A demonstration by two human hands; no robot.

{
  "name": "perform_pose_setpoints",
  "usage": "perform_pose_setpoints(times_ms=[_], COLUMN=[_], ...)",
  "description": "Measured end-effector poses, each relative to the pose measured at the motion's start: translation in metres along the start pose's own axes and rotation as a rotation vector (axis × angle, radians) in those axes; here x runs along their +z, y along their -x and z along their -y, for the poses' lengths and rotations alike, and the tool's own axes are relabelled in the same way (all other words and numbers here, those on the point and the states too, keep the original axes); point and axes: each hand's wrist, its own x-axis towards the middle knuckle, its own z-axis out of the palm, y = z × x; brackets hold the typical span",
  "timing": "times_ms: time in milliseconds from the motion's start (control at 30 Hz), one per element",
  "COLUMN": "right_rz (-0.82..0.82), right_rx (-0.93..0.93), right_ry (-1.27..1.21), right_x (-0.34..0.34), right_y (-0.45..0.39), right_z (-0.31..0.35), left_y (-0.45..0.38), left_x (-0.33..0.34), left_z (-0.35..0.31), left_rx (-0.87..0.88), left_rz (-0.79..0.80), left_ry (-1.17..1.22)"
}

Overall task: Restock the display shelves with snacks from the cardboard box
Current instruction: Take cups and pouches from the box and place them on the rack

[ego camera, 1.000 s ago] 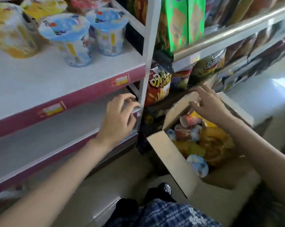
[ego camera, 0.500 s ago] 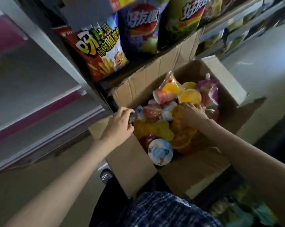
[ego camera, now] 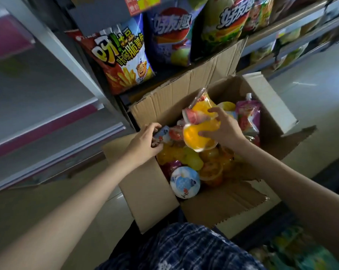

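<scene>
An open cardboard box (ego camera: 151, 193) stands on the floor, filled with several jelly cups and pouches. My right hand (ego camera: 221, 129) grips an orange jelly cup (ego camera: 196, 137) and lifts it above the pile, with a second orange cup (ego camera: 202, 109) pressed against it under my fingers. My left hand (ego camera: 145, 141) reaches over the box's left wall, its fingers curled round a blue-and-white cup (ego camera: 162, 134) in the pile. Another blue-lidded cup (ego camera: 185, 182) lies at the near side of the box.
White shelves with pink edge strips (ego camera: 47, 121) stand at the left. Chip bags (ego camera: 123, 55) hang on the shelf behind the box. A pink spouted pouch (ego camera: 247, 114) lies at the box's far right. My blue checked clothing (ego camera: 184, 248) fills the bottom.
My view dropped from the shelves to the box. My right hand dug into the pile and now lifts the orange cups; my left hand moved from the shelf edge onto the blue-and-white cup.
</scene>
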Motion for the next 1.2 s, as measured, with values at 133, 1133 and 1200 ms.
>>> perform_pose_setpoints(times_ms=[133, 1133, 1200], right_rz=[0.074, 0.356, 0.435], right_rx=[0.158, -0.089, -0.128], right_ry=[-0.625, -0.389, -0.609], right_x=[0.003, 0.06, 0.064], right_y=[0.001, 0.008, 0.024], right_z=[0.021, 0.067, 0.105], left_y=[0.002, 0.102, 0.109], left_x=[-0.02, -0.101, -0.115], left_z=[-0.022, 0.049, 0.06], left_rx=[-0.351, -0.599, -0.571], left_rz=[0.145, -0.533, -0.599], left_ry=[0.614, 0.858, 0.877])
